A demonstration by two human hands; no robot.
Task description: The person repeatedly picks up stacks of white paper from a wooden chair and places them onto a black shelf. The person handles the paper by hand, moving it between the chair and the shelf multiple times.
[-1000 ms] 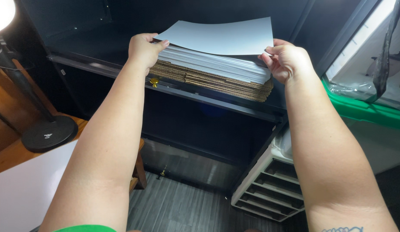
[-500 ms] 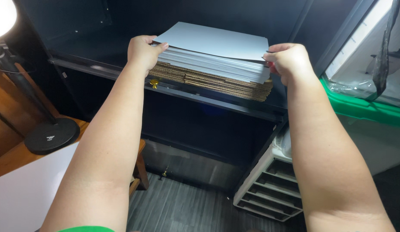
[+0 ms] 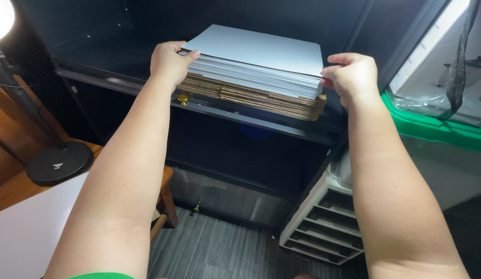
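Two bare forearms are stretched up and away from the camera toward a dark shelf (image 3: 235, 111) inside a black cabinet. On the shelf a stack of flat sheets (image 3: 253, 77) is seen — pale grey-white boards on top, brown corrugated cardboard beneath.

The left hand (image 3: 169, 63) is closed over the stack's left corner, its grip pinching the upper white sheets, with the fingertips curled on top and the thumb tucked underneath. The right hand (image 3: 351, 75) is set against the stack's right edge, its grip pressed together on the edge of the top sheets; how many sheets are caught there cannot be told. The top sheet lies flat on the pile, held between the two grips.

Just below the left grip a small brass knob (image 3: 183, 97) is fixed to the shelf's front edge. Right of the right grip a green-rimmed plastic bin (image 3: 437, 129) is seen — and lower down, a white set of drawers (image 3: 328, 222). Far below the left grip, a round black lamp base (image 3: 58, 163) rests on a wooden tabletop (image 3: 13, 188).
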